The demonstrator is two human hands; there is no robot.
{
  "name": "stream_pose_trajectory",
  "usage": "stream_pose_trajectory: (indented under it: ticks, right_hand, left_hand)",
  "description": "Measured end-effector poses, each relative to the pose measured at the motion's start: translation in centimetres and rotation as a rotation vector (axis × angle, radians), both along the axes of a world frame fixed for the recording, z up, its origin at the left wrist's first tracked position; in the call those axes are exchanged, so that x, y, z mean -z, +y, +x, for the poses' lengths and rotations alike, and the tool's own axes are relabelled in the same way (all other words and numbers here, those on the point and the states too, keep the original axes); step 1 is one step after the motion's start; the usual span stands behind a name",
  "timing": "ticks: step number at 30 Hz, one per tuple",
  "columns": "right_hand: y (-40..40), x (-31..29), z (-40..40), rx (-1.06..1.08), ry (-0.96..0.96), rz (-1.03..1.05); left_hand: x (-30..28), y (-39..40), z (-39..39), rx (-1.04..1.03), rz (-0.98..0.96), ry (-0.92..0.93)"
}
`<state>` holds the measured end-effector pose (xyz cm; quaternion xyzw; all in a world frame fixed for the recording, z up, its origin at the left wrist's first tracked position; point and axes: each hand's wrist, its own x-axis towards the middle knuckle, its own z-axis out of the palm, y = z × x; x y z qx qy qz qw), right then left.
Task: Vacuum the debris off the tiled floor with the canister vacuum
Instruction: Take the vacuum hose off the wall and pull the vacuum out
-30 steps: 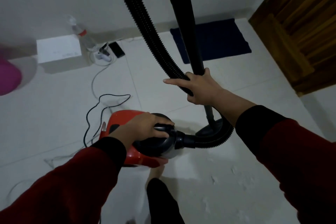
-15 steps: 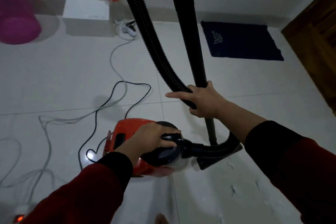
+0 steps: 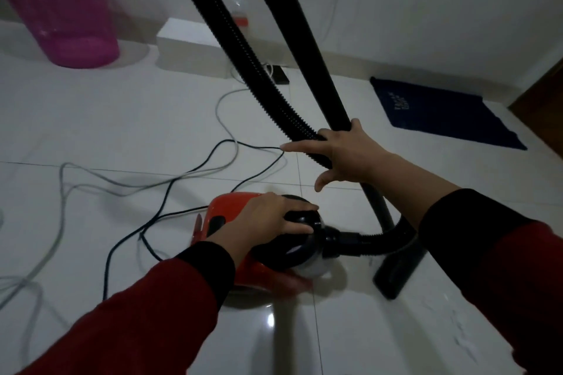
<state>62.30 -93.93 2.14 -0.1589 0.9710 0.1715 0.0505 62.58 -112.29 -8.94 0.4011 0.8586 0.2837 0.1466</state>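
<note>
A red and black canister vacuum [image 3: 227,216] sits on the white tiled floor [image 3: 122,125] at centre. My left hand [image 3: 271,219] grips the black handle on top of it. My right hand [image 3: 344,152] holds the smooth black wand [image 3: 307,49] and the ribbed hose [image 3: 243,49] together, index finger stretched out to the left. The hose curves from the canister's front round to the black floor nozzle [image 3: 396,271] at the right. Pale bits of debris [image 3: 460,335] lie on the tiles at lower right.
Black cord [image 3: 170,189] and grey cable [image 3: 91,173] loop over the floor left of the vacuum. A pink basket [image 3: 61,12] stands at back left, a white box [image 3: 189,46] by the wall, a dark blue mat [image 3: 441,113] at right near a wooden door [image 3: 545,85].
The view has swung left and up, bringing the pink basket and more wall into sight. My right thumb has lifted away from the hose. Both hands keep their hold.
</note>
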Motion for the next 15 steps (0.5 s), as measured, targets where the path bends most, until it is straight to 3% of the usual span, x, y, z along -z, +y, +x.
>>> stream_pose_trajectory:
  ticks: [6,12,15]
  right_hand:
    - [-0.9,2.1,0.4,-0.017,-0.009,0.058]
    - [-1.7,2.6,-0.8,-0.019,0.028,0.077]
    - [-2.3,2.5,-1.3,-0.035,0.027,0.098]
  left_hand:
    - [0.8,0.6,-0.4,-0.031,-0.039,-0.025]
    - [1.5,-0.2,0.7,-0.204,-0.087,0.126]
    - [1.8,-1.5,0.9,-0.262,-0.158,0.062]
